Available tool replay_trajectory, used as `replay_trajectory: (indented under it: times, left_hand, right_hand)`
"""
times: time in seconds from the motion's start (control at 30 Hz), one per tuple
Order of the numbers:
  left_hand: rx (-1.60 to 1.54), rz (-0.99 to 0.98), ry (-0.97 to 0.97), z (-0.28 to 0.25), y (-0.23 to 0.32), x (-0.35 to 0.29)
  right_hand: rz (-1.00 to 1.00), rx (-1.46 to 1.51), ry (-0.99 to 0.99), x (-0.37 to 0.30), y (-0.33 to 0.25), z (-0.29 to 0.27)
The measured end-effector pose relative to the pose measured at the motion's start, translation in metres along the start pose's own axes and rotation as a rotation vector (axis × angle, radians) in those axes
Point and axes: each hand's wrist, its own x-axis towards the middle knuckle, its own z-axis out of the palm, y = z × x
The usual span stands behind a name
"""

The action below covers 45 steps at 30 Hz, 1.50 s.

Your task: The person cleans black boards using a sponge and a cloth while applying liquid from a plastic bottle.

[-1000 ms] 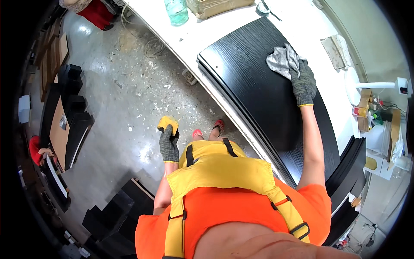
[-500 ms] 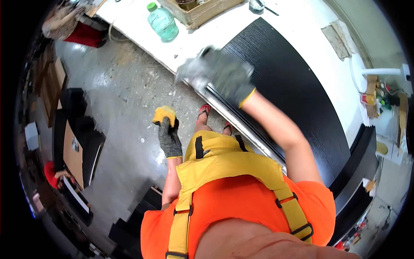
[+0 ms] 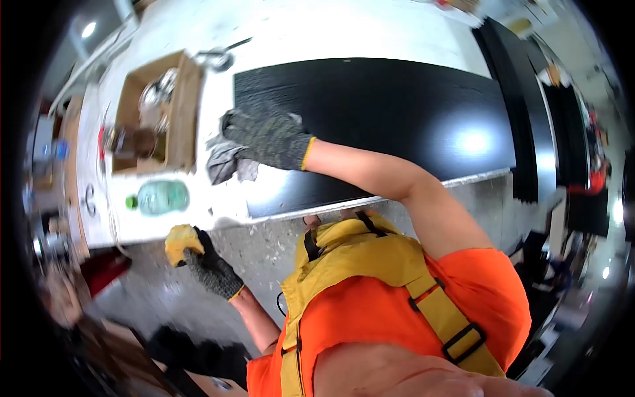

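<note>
My right hand (image 3: 274, 135), in a dark grey knitted glove with a yellow cuff, is closed on a crumpled grey rag (image 3: 227, 161). It lies at the left end of a long black wood-grain board (image 3: 390, 109), with the rag hanging past the board's left edge onto the white table (image 3: 205, 215). Off the table's near edge, over the floor, my left hand (image 3: 213, 270) in a matching glove grips a yellow sponge (image 3: 181, 243). Part of the sponge is hidden by the fingers.
A pale green plastic bottle (image 3: 163, 197) lies left of the rag. Behind it stands an open cardboard box (image 3: 184, 112) with jars inside. A small dark-handled tool (image 3: 221, 59) rests beyond the box. Several black boards (image 3: 506, 109) are stacked at the right.
The view has swung round, so the board now runs left to right. My right hand with the rag is at the board's left end; both hands keep their hold.
</note>
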Motion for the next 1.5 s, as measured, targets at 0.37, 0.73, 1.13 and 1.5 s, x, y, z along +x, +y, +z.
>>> replay_trajectory:
  times: [0.37, 0.73, 1.13, 1.5]
  left_hand:
    - [0.948, 0.234, -0.531, 0.132, -0.058, -0.02]
    - [0.844, -0.024, -1.051, 0.386, -0.264, -0.109]
    - [0.941, -0.131, -1.049, 0.412, -0.326, -0.084]
    - [0.95, -0.119, -1.102, 0.419, -0.32, -0.086]
  right_hand:
    - [0.865, -0.387, 0.091, -0.201, 0.223, -0.114]
    - [1.407, -0.514, 0.219, -0.4, 0.378, -0.162]
    - [1.614, -0.416, 0.265, -0.496, 0.35, -0.197]
    - [1.897, -0.305, 0.445, -0.693, 0.143, -0.164]
